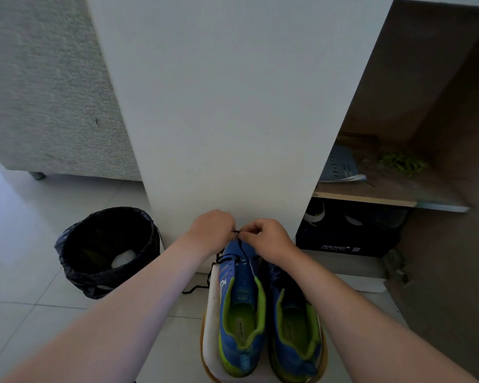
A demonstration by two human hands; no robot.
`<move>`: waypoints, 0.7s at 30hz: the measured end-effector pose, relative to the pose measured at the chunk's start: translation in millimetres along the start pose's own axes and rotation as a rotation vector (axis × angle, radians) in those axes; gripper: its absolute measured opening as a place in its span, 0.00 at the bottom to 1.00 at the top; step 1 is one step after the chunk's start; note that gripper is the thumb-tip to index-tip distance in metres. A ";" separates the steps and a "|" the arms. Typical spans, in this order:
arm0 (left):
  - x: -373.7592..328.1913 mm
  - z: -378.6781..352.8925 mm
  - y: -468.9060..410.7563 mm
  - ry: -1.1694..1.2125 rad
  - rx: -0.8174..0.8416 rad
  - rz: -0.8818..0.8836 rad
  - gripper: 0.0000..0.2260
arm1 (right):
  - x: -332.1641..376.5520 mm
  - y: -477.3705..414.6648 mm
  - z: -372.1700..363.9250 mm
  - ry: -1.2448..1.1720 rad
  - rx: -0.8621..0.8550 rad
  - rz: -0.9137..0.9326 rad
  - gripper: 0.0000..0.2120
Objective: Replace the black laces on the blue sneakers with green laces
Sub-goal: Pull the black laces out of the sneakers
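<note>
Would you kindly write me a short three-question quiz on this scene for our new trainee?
1. True or false: left hand and right hand both pinch the black lace of the sneaker nearer the bin.
2. The green laces lie: A) in the bin; B) on the cabinet shelf; C) on the floor.
3. Fill in: the bin stands on the person's ___ side.
Key: 1 true; 2 B; 3 left.
</note>
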State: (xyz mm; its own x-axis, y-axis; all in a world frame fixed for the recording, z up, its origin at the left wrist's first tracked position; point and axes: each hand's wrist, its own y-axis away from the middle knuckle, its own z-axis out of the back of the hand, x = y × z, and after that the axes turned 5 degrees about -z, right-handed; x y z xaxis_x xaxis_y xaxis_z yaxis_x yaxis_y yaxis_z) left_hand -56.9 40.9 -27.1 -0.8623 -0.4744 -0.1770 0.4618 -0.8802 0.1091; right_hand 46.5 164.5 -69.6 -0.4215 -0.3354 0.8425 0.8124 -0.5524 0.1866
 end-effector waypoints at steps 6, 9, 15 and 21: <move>8.6 3.8 3.4 0.159 -0.100 0.148 0.14 | -12.3 7.5 0.5 0.232 0.223 -0.044 0.14; 8.1 3.6 1.2 0.075 -0.166 0.207 0.12 | -14.8 8.9 2.0 0.338 0.219 -0.042 0.14; 9.4 4.5 3.3 -0.134 0.058 0.326 0.09 | -17.9 8.0 1.5 0.486 0.121 -0.053 0.10; 18.9 -14.7 7.3 0.008 0.335 0.153 0.29 | -15.9 10.5 -1.4 0.514 0.102 -0.001 0.09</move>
State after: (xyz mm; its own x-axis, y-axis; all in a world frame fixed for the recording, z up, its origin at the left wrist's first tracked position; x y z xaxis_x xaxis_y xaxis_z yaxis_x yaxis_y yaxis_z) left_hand -66.8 25.4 -44.0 -0.7861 -0.6017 -0.1412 0.4909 -0.7466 0.4490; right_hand 61.1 162.9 -81.7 -0.5448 -0.6806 0.4899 0.8363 -0.4844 0.2569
